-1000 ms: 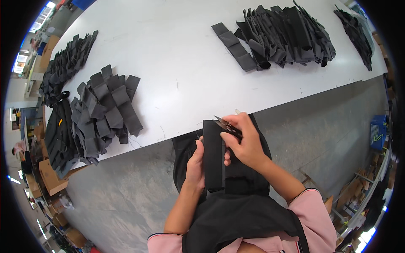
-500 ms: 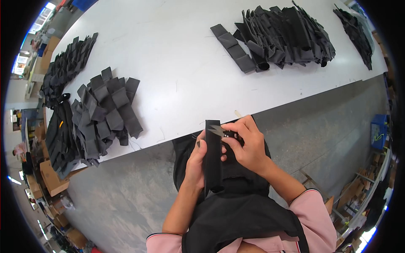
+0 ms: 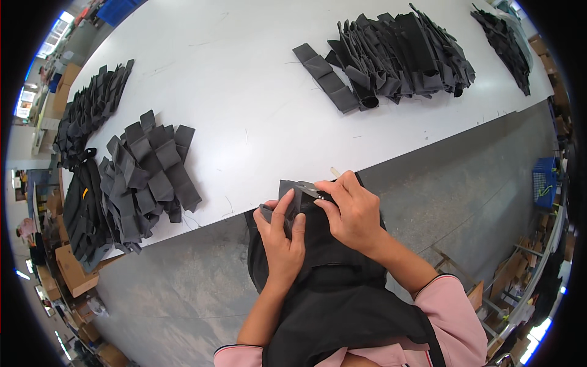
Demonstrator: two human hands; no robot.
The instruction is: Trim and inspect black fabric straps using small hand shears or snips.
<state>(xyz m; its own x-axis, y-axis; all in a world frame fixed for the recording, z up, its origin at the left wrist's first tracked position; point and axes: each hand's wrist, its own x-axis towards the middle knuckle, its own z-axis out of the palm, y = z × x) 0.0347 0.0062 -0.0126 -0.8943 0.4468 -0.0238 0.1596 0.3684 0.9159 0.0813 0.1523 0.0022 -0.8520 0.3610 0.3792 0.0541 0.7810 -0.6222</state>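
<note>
My left hand (image 3: 282, 248) is closed around a dark grey fabric strip (image 3: 287, 185), held in front of the table's near edge above my black apron (image 3: 330, 300). The strip is folded over in the fingers, and part of it is hidden by them. My right hand (image 3: 356, 215) grips a pair of thread snips (image 3: 310, 191) between thumb and fingers. Their metal blades point left and lie against the strip's upper right edge. Whether a thread sits between the blades is too small to tell.
On the white table (image 3: 238, 85) lie a grey strip pile (image 3: 150, 171) at left, another pile (image 3: 98, 101) behind it, and black pieces (image 3: 84, 205). A large strip stack (image 3: 403, 58) is at back right, with a dark bundle (image 3: 504, 46) beyond. A blue basket (image 3: 544, 180) stands far right.
The strip, earlier hanging long and upright, is now folded up and turned in my left hand, whose back shows. The snips have stayed at its upper end. The view has shifted slightly.
</note>
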